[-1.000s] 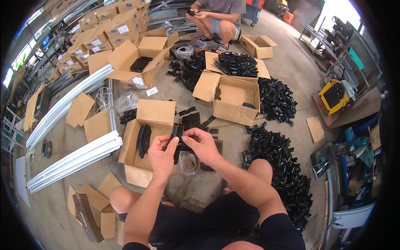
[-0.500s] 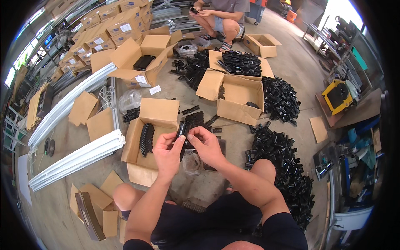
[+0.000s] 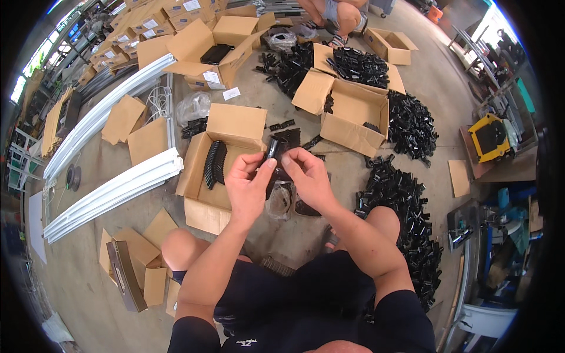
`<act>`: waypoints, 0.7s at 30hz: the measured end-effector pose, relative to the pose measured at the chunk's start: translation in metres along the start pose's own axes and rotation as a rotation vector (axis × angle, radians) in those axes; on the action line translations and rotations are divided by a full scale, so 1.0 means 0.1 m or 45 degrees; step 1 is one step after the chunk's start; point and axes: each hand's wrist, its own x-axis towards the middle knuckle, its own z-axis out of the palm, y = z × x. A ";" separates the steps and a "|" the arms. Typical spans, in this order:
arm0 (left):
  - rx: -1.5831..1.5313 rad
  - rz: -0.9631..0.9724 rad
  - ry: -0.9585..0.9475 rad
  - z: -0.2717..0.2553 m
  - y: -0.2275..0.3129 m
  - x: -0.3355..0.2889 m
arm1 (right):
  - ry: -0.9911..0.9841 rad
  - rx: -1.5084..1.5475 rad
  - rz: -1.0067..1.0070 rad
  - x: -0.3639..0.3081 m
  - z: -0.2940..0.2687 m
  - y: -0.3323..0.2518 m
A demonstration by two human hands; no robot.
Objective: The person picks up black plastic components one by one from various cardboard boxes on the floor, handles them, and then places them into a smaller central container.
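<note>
A short, shiny black plastic piece stands tilted between my hands, in front of my knees. My left hand is closed around its left side, with the thumb along the front. The fingers of my right hand are pinched at its right edge; the exact contact is partly hidden. Just left of my hands, an open cardboard box holds a neat row of similar black pieces. Loose black pieces lie on the floor beyond my fingers, and a clear plastic bag lies below them.
Large heaps of black pieces spread along my right side. Farther ahead are open cardboard boxes and a crouching person. Long white metal profiles lie at left, near flattened cardboard. A yellow-framed device stands at right.
My view has tilted down and shifted, so the surroundings sit higher in the picture and the person's upper body is cut off. My hands stay together at the black piece.
</note>
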 end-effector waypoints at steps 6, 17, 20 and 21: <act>0.224 0.194 0.179 0.03 -0.09 0.08 | -0.092 -0.086 0.002 -0.02 -0.07 -0.07; 0.066 -0.076 -0.292 0.22 0.07 0.08 | 0.438 -0.658 -0.660 -0.52 -0.90 -0.96; 0.045 -0.259 -0.402 0.14 -0.09 0.16 | 0.710 -0.898 -0.240 -1.16 -1.58 -1.32; 0.024 -0.307 -0.439 0.13 -0.13 0.18 | 0.775 -0.894 -0.038 -1.42 -1.80 -1.40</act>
